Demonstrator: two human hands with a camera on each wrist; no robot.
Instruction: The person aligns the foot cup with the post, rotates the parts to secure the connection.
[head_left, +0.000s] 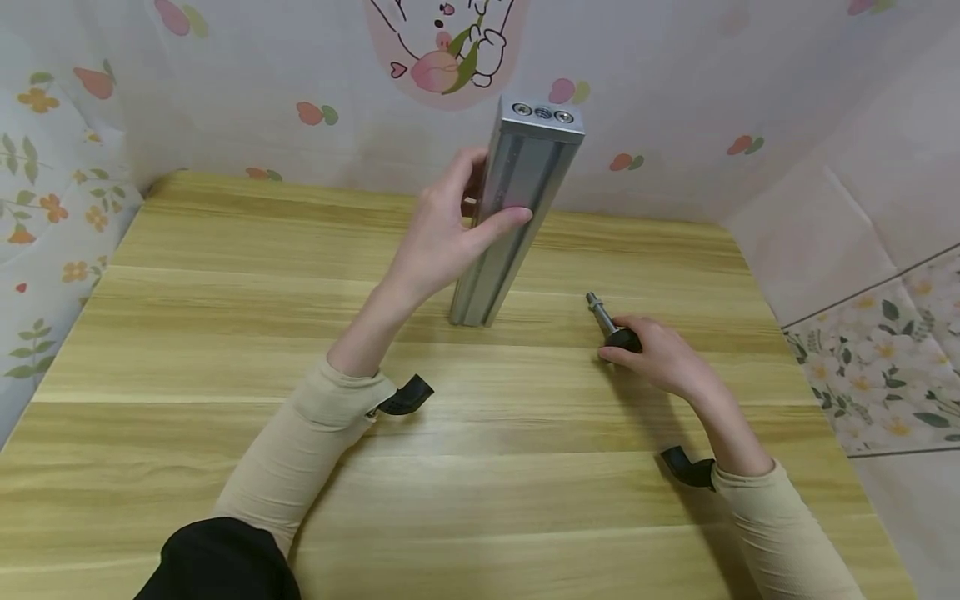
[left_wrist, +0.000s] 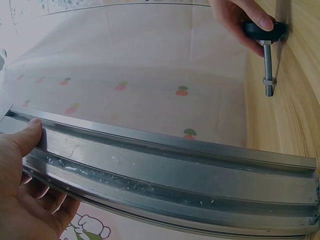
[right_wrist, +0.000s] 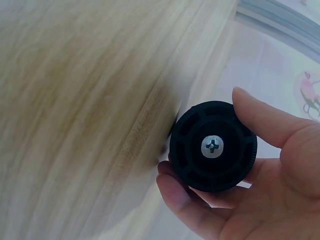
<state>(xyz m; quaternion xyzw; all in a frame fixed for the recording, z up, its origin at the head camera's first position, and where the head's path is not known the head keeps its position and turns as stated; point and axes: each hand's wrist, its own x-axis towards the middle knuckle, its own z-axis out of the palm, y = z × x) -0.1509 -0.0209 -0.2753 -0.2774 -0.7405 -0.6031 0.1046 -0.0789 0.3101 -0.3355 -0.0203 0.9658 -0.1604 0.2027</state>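
A silver aluminium profile (head_left: 517,183) with long grooves stands on end on the wooden table. Screw heads show in its top face. My left hand (head_left: 442,229) grips its upper part, thumb across the near face and fingers behind; the left wrist view shows the same hand (left_wrist: 25,185) holding the profile (left_wrist: 165,170). To the right, low over the table, my right hand (head_left: 663,354) holds a levelling foot (head_left: 622,339) by its round black base. Its threaded stud, with a nut near the tip, points away from me. A cross-head screw sits in the base's underside (right_wrist: 215,165).
The wooden table (head_left: 487,467) ends at the back against a wall covering (head_left: 300,67) printed with fruit and a cartoon. Flowered tiles (head_left: 892,367) line the right side. A black mount (head_left: 407,395) sticks out at my left wrist and another mount (head_left: 688,468) at my right.
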